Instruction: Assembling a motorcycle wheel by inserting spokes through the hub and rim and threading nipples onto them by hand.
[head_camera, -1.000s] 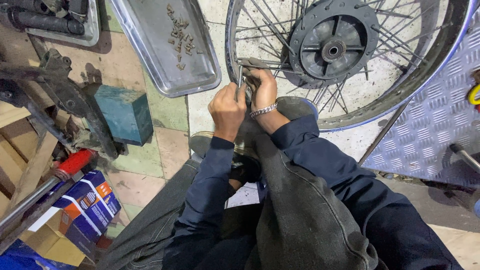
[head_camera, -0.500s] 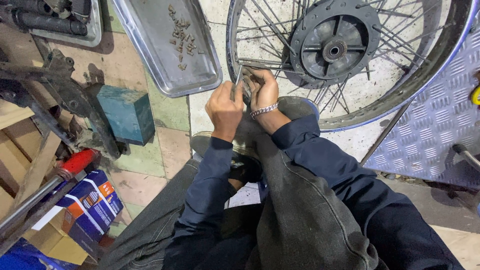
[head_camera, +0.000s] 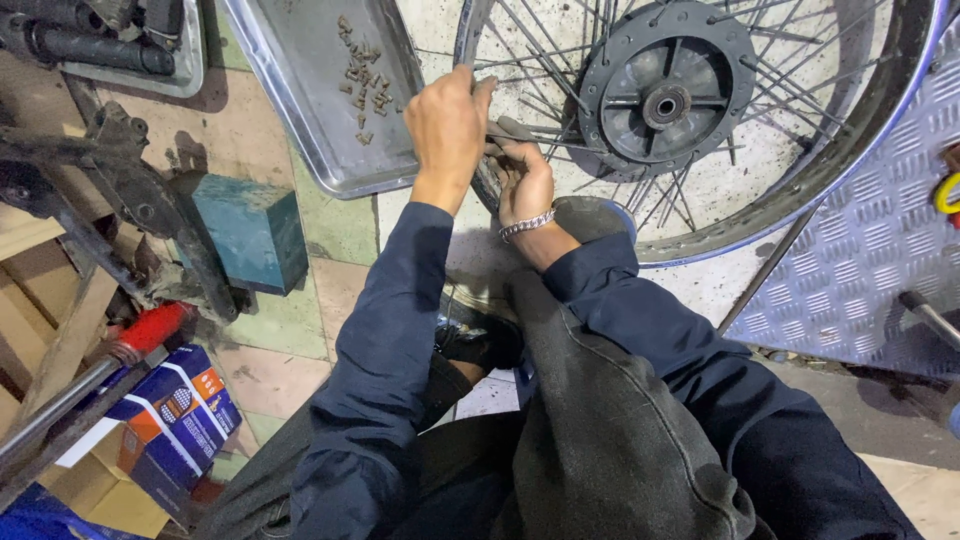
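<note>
Light: bright, even overhead | glare: metal tray (head_camera: 300, 100) at 11 o'clock | shadows: soft, short | focus: sharp, corners stretched

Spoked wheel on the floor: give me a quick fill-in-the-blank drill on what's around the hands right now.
1. Both hands work at the rim of the spoked ____.
2. The right hand wears a silver ____ at the wrist.
3. The small loose metal parts lie in a metal ____, beside the left hand.
4. The block on the floor tiles left of the arms is coloured ____.

Missing words: wheel; bracelet; tray; teal
</note>
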